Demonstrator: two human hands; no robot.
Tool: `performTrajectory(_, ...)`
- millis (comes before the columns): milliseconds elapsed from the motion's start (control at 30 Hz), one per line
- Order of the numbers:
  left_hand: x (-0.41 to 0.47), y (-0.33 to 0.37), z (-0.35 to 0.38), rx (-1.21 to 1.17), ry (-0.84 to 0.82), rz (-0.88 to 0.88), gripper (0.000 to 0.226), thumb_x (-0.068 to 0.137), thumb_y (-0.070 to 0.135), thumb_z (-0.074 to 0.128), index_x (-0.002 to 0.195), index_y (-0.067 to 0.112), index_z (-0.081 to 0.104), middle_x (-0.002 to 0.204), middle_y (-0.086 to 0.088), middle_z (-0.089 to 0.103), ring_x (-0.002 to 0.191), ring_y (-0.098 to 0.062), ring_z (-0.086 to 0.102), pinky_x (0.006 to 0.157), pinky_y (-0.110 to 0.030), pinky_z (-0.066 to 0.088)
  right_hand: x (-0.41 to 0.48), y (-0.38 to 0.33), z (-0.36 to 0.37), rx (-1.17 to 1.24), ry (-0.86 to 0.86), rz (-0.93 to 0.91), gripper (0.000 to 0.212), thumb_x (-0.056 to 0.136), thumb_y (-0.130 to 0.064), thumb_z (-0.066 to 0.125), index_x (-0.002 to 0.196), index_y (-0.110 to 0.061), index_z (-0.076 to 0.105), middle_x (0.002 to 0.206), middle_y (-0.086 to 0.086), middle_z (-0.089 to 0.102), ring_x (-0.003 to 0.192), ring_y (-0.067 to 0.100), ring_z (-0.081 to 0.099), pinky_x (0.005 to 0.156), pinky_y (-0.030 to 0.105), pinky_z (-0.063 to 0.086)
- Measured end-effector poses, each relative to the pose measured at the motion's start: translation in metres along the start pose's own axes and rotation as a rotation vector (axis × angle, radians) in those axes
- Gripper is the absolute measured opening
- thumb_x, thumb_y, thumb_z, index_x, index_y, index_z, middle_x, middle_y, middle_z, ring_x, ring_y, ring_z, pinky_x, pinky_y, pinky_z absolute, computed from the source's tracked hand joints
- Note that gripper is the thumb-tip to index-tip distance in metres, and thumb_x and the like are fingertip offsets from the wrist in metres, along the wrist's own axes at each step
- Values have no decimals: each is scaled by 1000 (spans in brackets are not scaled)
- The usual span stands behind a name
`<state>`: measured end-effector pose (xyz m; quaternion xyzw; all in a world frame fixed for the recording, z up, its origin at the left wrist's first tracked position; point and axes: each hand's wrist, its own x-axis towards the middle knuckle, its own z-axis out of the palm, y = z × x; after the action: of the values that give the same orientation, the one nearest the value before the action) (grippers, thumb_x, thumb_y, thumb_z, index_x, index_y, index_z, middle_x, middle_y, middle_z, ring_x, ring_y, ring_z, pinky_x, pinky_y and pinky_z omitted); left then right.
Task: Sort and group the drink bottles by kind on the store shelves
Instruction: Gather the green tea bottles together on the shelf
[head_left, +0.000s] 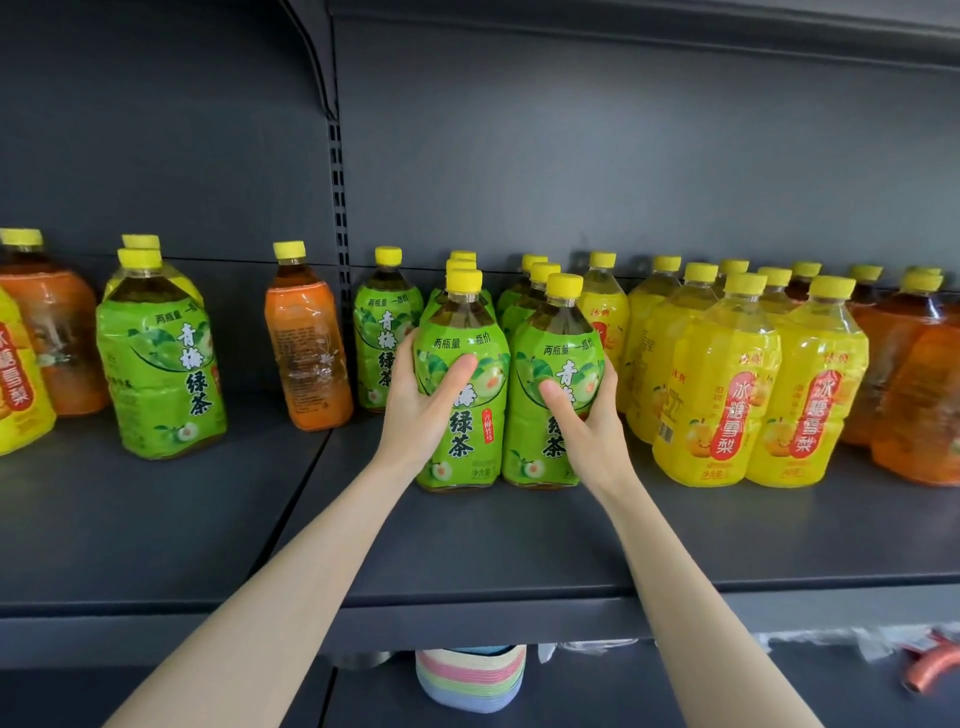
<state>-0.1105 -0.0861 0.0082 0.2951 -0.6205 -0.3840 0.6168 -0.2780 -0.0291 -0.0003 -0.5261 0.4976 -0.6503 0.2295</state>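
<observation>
Left hand grasps one green-label bottle, right hand grasps its neighbour green-label bottle, both upright and touching near the shelf front edge, yellow-label bottles just beside.

Left hand and right hand each clasp a green-label bottle on the shelf.

Your one head camera looks straight ahead and a little down, very close to the dark shelf of bottles.
</observation>
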Motion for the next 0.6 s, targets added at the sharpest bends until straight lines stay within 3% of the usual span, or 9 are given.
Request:
performTrajectory(133,1,-3,1,13,14,18,59,78,48,67,129,39,39,112,30,62,110,6,57,101,-31,45,0,0,-1,-12,-5,-9,91,76,-46,65,151,-19,21,125,-13,60,117,9,60,102,44,49)
performTrajectory(267,2,-5,2,41,57,24,67,75,53,67,133,31,40,118,22,61,114,2,55,103,-34,44,0,-1,-1,-9,-13,-3,93,76,-46,65,151,-18,19,130,-5,59,119,12,59,104,46,48)
performTrajectory(467,2,-7,5,80,122,42,69,81,46,67,138,17,41,114,23,60,109,8,55,95,-16,43,1,0,-1,1,-29,11,94,76,-46,65,152,-18,17,134,-2,58,121,14,58,104,48,47)
performTrajectory(600,0,-4,7,86,132,18,75,80,46,67,142,16,37,124,12,59,115,2,54,103,-30,43,1,0,-2,1,-46,16,94,76,-46,65,151,-18,17,134,-2,57,122,14,58,105,48,47)
